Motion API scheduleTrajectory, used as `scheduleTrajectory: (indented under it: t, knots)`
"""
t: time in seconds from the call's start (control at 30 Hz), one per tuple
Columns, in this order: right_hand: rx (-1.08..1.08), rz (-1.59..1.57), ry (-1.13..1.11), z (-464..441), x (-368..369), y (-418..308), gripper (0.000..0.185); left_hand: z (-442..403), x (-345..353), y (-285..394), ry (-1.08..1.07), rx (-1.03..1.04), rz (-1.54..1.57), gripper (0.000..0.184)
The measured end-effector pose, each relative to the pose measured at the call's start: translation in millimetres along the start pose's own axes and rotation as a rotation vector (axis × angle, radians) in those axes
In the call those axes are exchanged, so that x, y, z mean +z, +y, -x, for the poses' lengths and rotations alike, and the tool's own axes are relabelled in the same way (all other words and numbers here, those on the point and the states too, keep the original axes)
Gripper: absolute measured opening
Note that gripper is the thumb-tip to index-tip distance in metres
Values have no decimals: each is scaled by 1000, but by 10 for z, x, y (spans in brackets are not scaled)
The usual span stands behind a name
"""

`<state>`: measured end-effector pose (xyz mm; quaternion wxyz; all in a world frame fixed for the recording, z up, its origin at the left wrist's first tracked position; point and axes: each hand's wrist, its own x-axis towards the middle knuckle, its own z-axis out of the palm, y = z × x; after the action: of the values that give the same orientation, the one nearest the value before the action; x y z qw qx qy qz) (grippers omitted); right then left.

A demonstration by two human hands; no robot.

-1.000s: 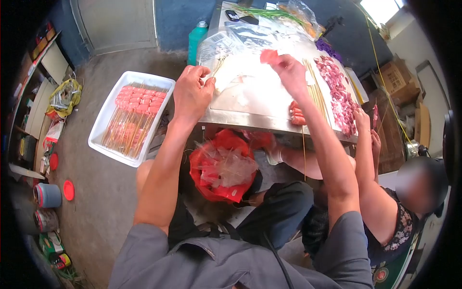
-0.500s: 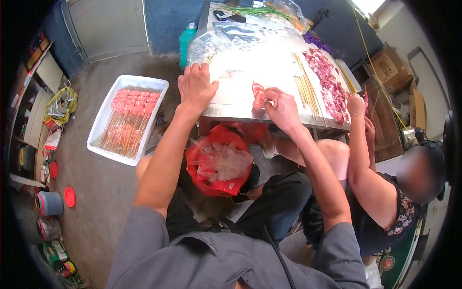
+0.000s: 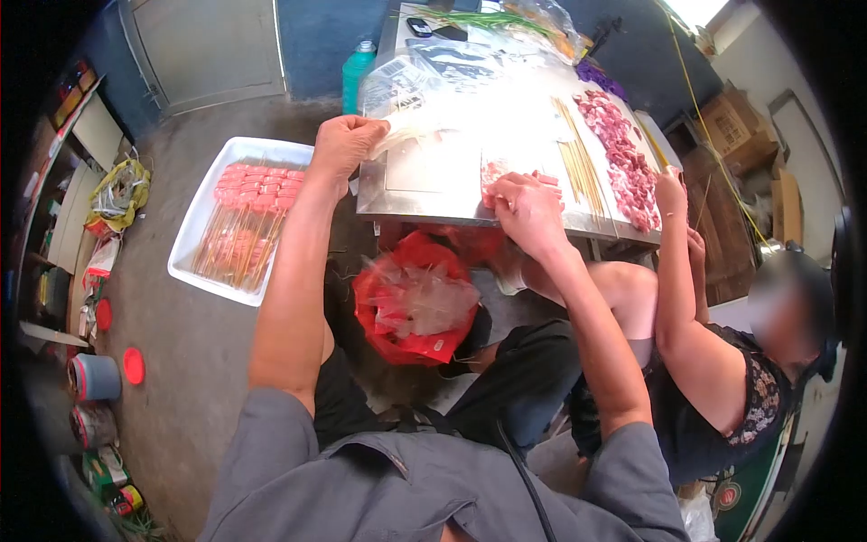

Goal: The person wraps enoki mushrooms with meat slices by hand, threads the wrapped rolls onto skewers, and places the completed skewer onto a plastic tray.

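Clear film pinched in left hand; right hand curled on meat, grip unclear; tabletop edge close, sideways drag could drop it.

A blue wall runs across the back, with a pale grey door at its left. The floor is bare, grey and smudged. Shelves line the left side. Bright light enters by a window at upper right, above stacked cardboard boxes; glare whitens the counter.
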<state>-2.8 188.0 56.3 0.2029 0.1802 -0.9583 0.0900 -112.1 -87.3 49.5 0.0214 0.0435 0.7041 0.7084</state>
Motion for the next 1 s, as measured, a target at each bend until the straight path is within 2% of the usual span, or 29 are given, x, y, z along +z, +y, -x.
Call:
scheduleTrajectory:
  t: [0.03, 0.07, 0.1, 0.13, 0.2, 0.23, 0.3, 0.37, 0.43, 0.5, 0.63, 0.8, 1.0]
  knots:
    - [-4, -4, 1, -5, 17, -40, 16, 29, -64, 43, -66, -111, 71, 28]
    - [94, -102, 66, -13, 41, -93, 11, 72, -86, 73, -60, -109, 70, 28]
    - [193, -199, 131, -41, 50, -162, 7, 123, -81, 99, -102, -133, 234, 28]
    - [191, -201, 132, -83, 60, -228, 7, 168, -64, 110, -147, -156, 397, 28]
    - [453, -905, 115, -184, 75, -383, 15, 232, -27, 122, -190, -181, 473, 31]
    - [451, -907, 117, -241, 75, -463, 15, 264, -14, 133, -232, -206, 550, 34]
    - [511, -1262, 102, -358, 61, -606, 22, 360, 20, 157, -270, -187, 566, 36]
    - [568, -1358, 98, -448, 35, -704, 20, 366, 16, 125, -310, -170, 583, 38]
    - [627, -1455, 91, -501, 36, -756, 19, 342, 1, 60, -469, -121, 594, 38]
    - [675, -1615, 118, -534, 46, -787, 16, 387, -5, 60, -478, -111, 593, 38]
    - [716, -1671, 155, -546, 96, -806, 13, 432, -5, 72, -520, -117, 563, 37]
    - [591, -1576, 229, -501, 182, -838, 8, 472, 5, 63, -537, -110, 521, 42]
    - [571, -1484, 180, -401, 168, -984, 5, 538, 109, 83, -485, -65, 498, 40]
